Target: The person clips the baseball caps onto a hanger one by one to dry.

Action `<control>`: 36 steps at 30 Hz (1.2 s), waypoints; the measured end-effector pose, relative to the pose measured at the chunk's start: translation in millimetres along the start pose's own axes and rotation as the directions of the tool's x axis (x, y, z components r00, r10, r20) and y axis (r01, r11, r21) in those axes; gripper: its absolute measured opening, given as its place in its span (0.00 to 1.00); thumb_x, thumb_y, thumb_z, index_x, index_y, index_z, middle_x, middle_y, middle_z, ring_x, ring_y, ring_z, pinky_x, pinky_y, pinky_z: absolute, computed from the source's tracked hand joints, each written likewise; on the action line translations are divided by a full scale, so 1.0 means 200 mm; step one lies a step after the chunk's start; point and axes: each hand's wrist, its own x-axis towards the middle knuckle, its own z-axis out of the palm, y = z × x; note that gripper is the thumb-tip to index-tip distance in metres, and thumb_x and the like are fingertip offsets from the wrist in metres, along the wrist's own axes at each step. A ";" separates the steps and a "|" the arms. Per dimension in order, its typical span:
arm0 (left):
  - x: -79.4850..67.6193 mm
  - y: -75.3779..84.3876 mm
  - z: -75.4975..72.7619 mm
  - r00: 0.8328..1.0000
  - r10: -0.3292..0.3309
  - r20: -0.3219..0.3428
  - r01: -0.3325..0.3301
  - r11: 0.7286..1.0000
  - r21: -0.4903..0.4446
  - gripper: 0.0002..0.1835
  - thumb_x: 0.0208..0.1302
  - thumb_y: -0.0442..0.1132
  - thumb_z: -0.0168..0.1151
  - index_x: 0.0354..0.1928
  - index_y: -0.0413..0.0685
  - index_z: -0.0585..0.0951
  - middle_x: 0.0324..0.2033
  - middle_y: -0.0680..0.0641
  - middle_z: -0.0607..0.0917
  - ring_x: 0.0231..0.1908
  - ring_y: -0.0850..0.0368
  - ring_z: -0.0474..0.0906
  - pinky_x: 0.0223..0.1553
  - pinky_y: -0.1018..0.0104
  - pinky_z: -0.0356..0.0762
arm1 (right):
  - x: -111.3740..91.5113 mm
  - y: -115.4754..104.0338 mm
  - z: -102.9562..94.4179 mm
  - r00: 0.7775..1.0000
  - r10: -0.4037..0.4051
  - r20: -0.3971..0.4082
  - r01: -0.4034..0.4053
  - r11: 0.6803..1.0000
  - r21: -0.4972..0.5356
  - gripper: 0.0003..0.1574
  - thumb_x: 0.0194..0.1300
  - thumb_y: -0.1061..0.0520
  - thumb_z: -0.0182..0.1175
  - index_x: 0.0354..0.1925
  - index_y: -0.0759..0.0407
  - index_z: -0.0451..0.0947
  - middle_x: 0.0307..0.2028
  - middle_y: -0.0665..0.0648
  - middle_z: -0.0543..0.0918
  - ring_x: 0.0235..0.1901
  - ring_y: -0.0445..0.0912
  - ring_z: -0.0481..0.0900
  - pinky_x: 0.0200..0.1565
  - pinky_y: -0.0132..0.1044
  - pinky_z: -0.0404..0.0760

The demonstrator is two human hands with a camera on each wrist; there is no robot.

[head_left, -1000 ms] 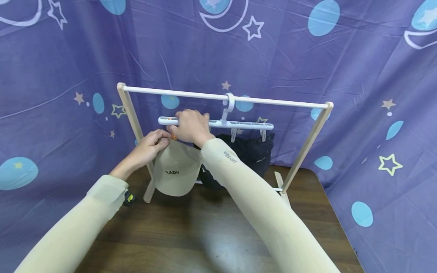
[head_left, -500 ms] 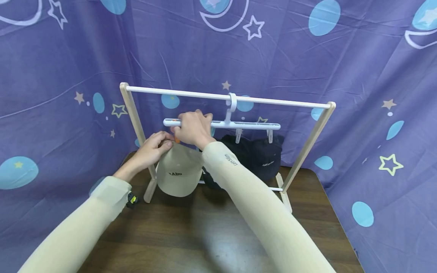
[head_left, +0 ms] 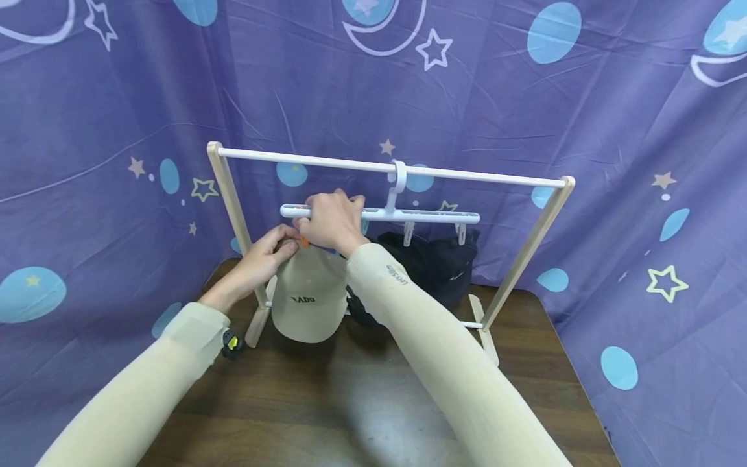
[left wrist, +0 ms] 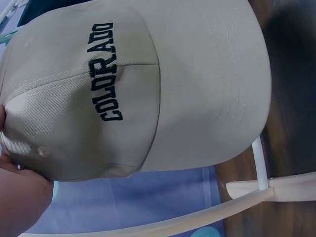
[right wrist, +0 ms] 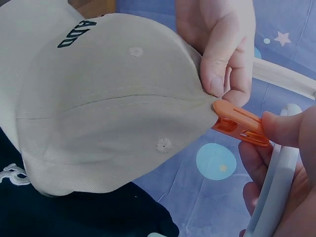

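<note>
A beige cap [head_left: 309, 285] with dark COLORADO lettering hangs brim down at the left of the rack. My left hand [head_left: 259, 263] pinches the top of its crown between thumb and fingers. Right beside that pinch, an orange clip [right wrist: 239, 123] meets a peak of the crown fabric. My right hand [head_left: 332, 220] presses the clip's rear end with the thumb, its other fingers behind the pale blue hanger [head_left: 434, 216]. In the right wrist view the hanger bar [right wrist: 276, 197] passes between thumb and fingers.
The hanger hooks over the white rail [head_left: 478, 174] of a wooden rack [head_left: 528, 253]. Grey clips [head_left: 461, 233] hold a dark cap [head_left: 449, 272] on its right half. Below lies a brown wooden tabletop [head_left: 280, 408]; a purple patterned curtain [head_left: 630, 214] surrounds it.
The hanger and both hands have shifted slightly right. The beige cap has come a little right and lower with them; the dark headwear on the right has swayed.
</note>
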 end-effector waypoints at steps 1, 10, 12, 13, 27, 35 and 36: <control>0.00 0.00 0.00 1.000 -0.005 -0.001 0.005 1.000 -0.016 0.16 0.86 0.44 0.50 0.65 0.44 0.73 0.61 0.43 0.77 0.55 0.54 0.74 0.51 0.64 0.73 | 0.00 0.00 0.00 1.000 -0.001 0.002 0.001 1.000 0.002 0.18 0.73 0.35 0.61 0.31 0.42 0.80 0.28 0.45 0.81 0.44 0.46 0.74 0.57 0.56 0.66; 0.02 0.01 0.01 0.998 -0.052 0.019 0.054 0.993 -0.106 0.22 0.86 0.51 0.46 0.68 0.43 0.68 0.61 0.42 0.77 0.51 0.54 0.75 0.45 0.65 0.77 | -0.01 0.01 0.00 1.000 0.019 0.008 -0.019 1.000 0.011 0.17 0.72 0.36 0.62 0.31 0.42 0.81 0.28 0.46 0.81 0.43 0.45 0.73 0.57 0.54 0.64; 0.02 0.01 0.01 0.998 -0.057 0.018 0.059 0.992 -0.108 0.22 0.86 0.51 0.46 0.69 0.43 0.68 0.59 0.43 0.77 0.48 0.54 0.75 0.42 0.65 0.77 | -0.01 0.02 0.00 1.000 0.023 0.006 -0.023 1.000 0.013 0.17 0.72 0.36 0.62 0.32 0.42 0.82 0.28 0.46 0.81 0.43 0.45 0.74 0.57 0.54 0.64; 0.02 0.01 0.01 0.998 -0.060 0.016 0.062 0.992 -0.108 0.22 0.86 0.51 0.46 0.69 0.43 0.68 0.59 0.43 0.77 0.47 0.54 0.75 0.41 0.66 0.76 | -0.01 0.02 0.00 1.000 0.024 0.005 -0.024 1.000 0.015 0.16 0.72 0.36 0.62 0.33 0.42 0.82 0.28 0.45 0.81 0.44 0.46 0.74 0.57 0.55 0.64; 0.01 -0.01 0.02 0.997 -0.076 0.008 0.077 0.988 -0.137 0.21 0.86 0.48 0.48 0.67 0.39 0.70 0.64 0.41 0.74 0.54 0.57 0.73 0.48 0.68 0.76 | -0.03 0.01 0.01 0.999 0.022 0.042 -0.019 0.997 -0.073 0.25 0.73 0.30 0.59 0.29 0.45 0.78 0.36 0.46 0.82 0.50 0.48 0.75 0.59 0.59 0.65; 0.01 -0.01 0.00 0.997 -0.071 0.016 0.072 0.987 -0.145 0.21 0.87 0.47 0.46 0.66 0.38 0.71 0.63 0.42 0.69 0.53 0.55 0.69 0.44 0.64 0.75 | -0.06 0.01 0.02 1.000 -0.015 0.025 0.017 0.996 -0.091 0.24 0.74 0.29 0.58 0.42 0.44 0.84 0.42 0.46 0.86 0.51 0.50 0.76 0.59 0.59 0.68; 0.01 -0.01 -0.01 0.998 -0.063 0.012 0.064 0.989 -0.131 0.22 0.87 0.47 0.46 0.66 0.37 0.71 0.64 0.42 0.69 0.54 0.54 0.68 0.46 0.63 0.74 | -0.07 0.02 0.02 0.999 -0.026 0.018 0.028 0.996 -0.087 0.24 0.75 0.29 0.58 0.47 0.43 0.85 0.44 0.46 0.86 0.52 0.50 0.76 0.59 0.59 0.68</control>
